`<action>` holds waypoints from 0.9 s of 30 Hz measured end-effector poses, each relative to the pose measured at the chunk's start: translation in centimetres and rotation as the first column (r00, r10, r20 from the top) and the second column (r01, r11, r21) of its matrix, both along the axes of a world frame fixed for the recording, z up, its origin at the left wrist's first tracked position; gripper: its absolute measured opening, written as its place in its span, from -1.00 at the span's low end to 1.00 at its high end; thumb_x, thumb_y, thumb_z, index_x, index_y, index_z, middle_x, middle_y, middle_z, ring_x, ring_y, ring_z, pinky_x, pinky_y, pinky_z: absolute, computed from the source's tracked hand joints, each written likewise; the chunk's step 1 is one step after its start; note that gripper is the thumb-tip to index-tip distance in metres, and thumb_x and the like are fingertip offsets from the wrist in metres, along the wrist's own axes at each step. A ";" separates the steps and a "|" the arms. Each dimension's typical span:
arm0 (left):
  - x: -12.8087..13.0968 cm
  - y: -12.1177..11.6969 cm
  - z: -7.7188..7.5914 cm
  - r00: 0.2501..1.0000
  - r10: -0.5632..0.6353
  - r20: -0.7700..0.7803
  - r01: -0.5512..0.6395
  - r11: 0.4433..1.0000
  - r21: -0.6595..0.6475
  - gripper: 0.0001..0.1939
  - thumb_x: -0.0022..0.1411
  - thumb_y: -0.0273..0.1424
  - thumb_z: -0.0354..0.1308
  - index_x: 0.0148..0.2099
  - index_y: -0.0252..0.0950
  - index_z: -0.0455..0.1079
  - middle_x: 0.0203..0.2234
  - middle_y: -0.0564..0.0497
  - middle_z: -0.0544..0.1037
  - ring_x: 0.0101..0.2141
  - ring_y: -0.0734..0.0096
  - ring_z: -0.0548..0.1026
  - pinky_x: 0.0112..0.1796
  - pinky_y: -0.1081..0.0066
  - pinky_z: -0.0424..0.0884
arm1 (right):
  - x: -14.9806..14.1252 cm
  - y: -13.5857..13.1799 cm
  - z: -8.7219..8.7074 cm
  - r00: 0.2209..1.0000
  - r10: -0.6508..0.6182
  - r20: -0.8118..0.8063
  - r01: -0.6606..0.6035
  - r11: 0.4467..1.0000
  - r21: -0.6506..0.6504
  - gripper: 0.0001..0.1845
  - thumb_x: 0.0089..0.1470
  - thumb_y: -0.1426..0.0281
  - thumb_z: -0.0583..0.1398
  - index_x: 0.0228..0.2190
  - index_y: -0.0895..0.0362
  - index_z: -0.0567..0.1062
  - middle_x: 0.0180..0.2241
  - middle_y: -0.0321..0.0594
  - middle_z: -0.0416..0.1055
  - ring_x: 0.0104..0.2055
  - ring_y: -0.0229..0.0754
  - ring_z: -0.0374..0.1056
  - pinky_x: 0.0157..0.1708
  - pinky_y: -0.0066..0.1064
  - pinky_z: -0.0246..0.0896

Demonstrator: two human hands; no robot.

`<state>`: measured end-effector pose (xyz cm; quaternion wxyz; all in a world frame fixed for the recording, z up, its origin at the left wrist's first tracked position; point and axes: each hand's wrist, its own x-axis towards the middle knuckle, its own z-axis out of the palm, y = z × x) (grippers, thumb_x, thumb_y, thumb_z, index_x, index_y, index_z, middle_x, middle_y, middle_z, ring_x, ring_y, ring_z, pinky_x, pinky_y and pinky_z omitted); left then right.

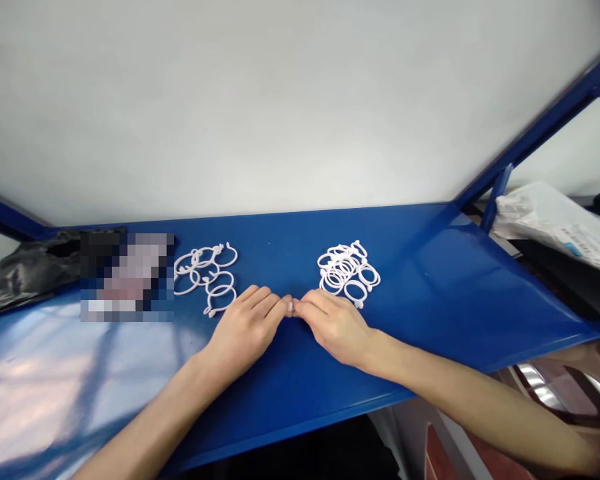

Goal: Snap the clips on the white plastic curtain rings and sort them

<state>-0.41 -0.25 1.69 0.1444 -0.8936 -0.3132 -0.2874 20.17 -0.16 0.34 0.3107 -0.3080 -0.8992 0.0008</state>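
Observation:
My left hand (253,325) and my right hand (333,325) meet over the middle of the blue surface, both closed with the fingertips pinched together. Between them shows a small bit of a white plastic ring (291,307); my fingers hide most of it. Beside my left hand lies a loose group of white rings (221,298) with gaps between their knobbed ends. Just beyond my right hand is a heap of several white rings (339,268) that look closed, with small knobs on them.
The blue metal shelf (280,240) backs onto a pale wall (280,107). At the left lie a black plastic bag (35,270) and a blurred-out flat object (130,277). Past the blue frame (503,193) on the right is a clear plastic package (555,223).

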 end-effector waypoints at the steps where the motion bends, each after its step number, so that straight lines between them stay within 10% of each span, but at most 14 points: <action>1: 0.0 0.1 0.1 1.000 0.013 0.011 -0.013 1.000 -0.016 -0.69 0.45 -0.59 -0.05 -0.30 -0.36 0.46 -0.57 0.04 0.42 -0.52 0.37 0.30 -0.45 0.33 0.24 | 0.0 0.1 0.1 1.000 0.000 -0.021 0.000 1.000 -0.003 -0.74 0.37 0.53 0.06 -0.23 0.22 0.56 -0.39 -0.20 0.49 -0.39 -0.23 0.37 -0.40 -0.40 0.31; 10: 0.5 -0.4 0.5 0.920 0.091 0.382 0.010 0.967 -0.253 -0.86 0.38 -0.54 0.16 -0.27 -0.26 0.47 -0.44 0.13 0.61 -0.44 0.55 0.53 -0.39 0.55 0.44 | 0.6 0.6 1.0 0.993 0.033 -0.112 -0.037 0.999 -0.040 -0.71 0.39 0.52 0.03 -0.21 0.18 0.56 -0.30 -0.18 0.54 -0.31 -0.24 0.42 -0.32 -0.41 0.37; 18: 1.1 -0.8 -0.2 0.919 -0.020 0.393 0.083 0.986 -0.145 -0.80 0.37 -0.62 0.10 -0.07 -0.26 0.45 -0.43 0.11 0.63 -0.47 0.55 0.51 -0.40 0.53 0.47 | 0.7 0.1 1.7 0.999 0.052 0.003 -0.053 0.996 0.077 -0.64 0.37 0.57 -0.01 -0.26 0.19 0.57 -0.36 -0.17 0.54 -0.35 -0.21 0.38 -0.41 -0.40 0.31; 22: -1.2 0.3 0.6 0.965 0.184 0.184 -0.156 0.975 -0.156 -0.71 0.42 -0.32 0.14 0.13 -0.28 0.40 -0.29 -0.02 0.66 -0.34 0.33 0.58 -0.26 0.33 0.50 | 3.2 1.4 3.8 0.992 -0.106 -0.070 0.106 0.994 -0.008 -0.75 0.36 0.47 0.09 -0.17 0.15 0.59 -0.27 -0.16 0.58 -0.23 -0.16 0.47 -0.21 -0.34 0.39; 27: -4.5 1.2 1.4 0.790 0.564 -0.242 -0.611 0.756 -0.234 -0.70 0.37 -0.16 0.12 -0.16 -0.30 0.50 -0.26 -0.17 0.62 -0.15 -0.07 0.55 -0.19 0.09 0.43 | 9.1 2.8 6.0 0.859 -0.510 0.047 0.495 0.805 -0.327 -0.83 0.24 0.34 0.22 -0.33 0.10 0.62 -0.42 -0.25 0.56 -0.43 -0.22 0.45 -0.42 -0.40 0.29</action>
